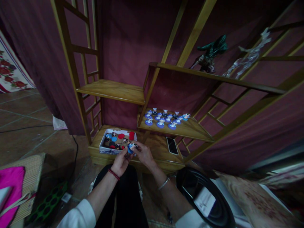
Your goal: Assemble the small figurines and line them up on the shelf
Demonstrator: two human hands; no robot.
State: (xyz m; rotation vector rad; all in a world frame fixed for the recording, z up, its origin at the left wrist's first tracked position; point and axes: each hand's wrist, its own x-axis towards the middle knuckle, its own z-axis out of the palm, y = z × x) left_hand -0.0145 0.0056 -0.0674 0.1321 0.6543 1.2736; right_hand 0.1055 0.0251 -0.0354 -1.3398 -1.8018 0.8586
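Observation:
A small blue-and-white figurine [131,148] is held between both hands, in front of an open box. My left hand [122,162] grips its blue base from the left, fingers closed. From the right, my right hand [143,153] pinches its upper part. Behind them the white-walled cardboard box [102,146] holds several small figurines, red discs and a blue disc [114,139]. On the shelf to the right stand several small figurines [161,123], purple-and-white ones in front and dark ones behind. A blue one [186,117] is at the right end.
The wooden shelf unit [111,90] rises ahead. A phone [172,145] lies on its lower board. A dark green statue [211,52] and a clear horse-like statue [251,55] stand higher up. At the right is a round black object [220,202]; at the left, a pink cloth [11,186].

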